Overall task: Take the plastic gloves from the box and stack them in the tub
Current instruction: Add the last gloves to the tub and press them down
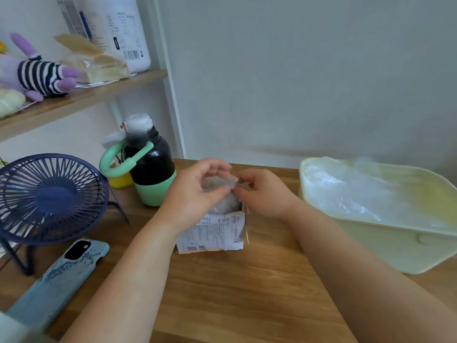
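A small white printed cardboard box (pixel 215 233) stands on the wooden table, its top torn open with folded clear plastic gloves (pixel 228 204) showing inside. Just above the opening, my left hand (pixel 197 191) grips a crumpled clear glove (pixel 217 183). My right hand (pixel 262 191) pinches the same glove's right edge with thumb and fingertips. At the right stands a pale yellow tub (pixel 395 246) holding a loose pile of clear gloves (pixel 351 186).
A black and mint bottle (pixel 150 167) with a green handle stands just left of the box. A navy desk fan (pixel 49 196) and a phone (pixel 61 276) in a blue case lie at the left. A shelf (pixel 81 97) holds a plush toy.
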